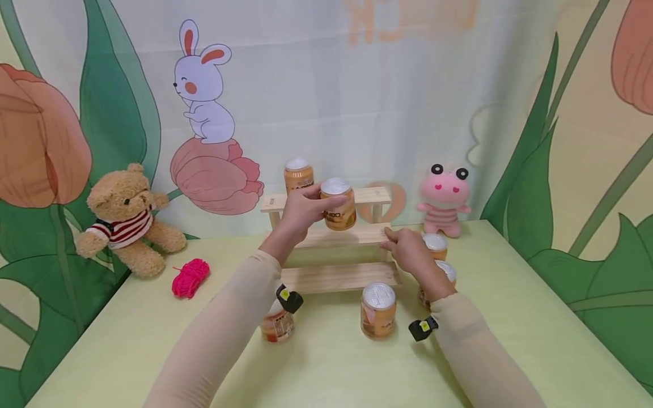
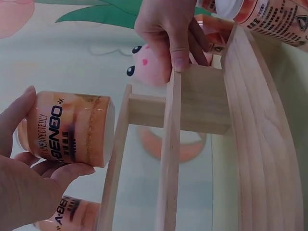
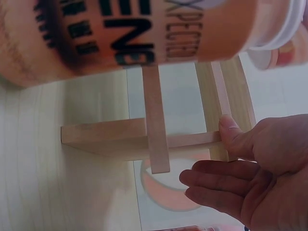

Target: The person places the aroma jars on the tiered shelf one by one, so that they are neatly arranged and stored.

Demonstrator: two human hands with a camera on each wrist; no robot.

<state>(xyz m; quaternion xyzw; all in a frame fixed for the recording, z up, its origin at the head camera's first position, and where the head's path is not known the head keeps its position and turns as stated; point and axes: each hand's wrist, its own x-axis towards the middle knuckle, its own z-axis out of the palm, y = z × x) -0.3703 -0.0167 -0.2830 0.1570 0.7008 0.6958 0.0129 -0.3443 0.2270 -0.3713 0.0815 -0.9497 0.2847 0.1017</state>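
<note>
My left hand point(image 1: 300, 214) grips an orange-labelled can point(image 1: 340, 214) with a pale lid, thumb across its front. It holds the can upright, in front of the top tier of a three-tier wooden shelf point(image 1: 342, 276). In the left wrist view, the can point(image 2: 72, 127) lies between thumb and fingers, beside the planks' edges. My right hand point(image 1: 412, 252) pinches the right end of the middle plank; in the right wrist view its thumb point(image 3: 231, 132) presses the wood while other fingers extend below. Another can point(image 1: 298, 178) stands at the left of the top tier.
One can point(image 1: 378, 314) stands before the shelf, another point(image 1: 278, 326) beneath my left forearm. Two more cans point(image 1: 435, 243) are by my right wrist, partly hidden. A teddy bear point(image 1: 130, 218) and pink yarn point(image 1: 191, 279) lie left; a pink frog plush point(image 1: 445, 201) sits at back right.
</note>
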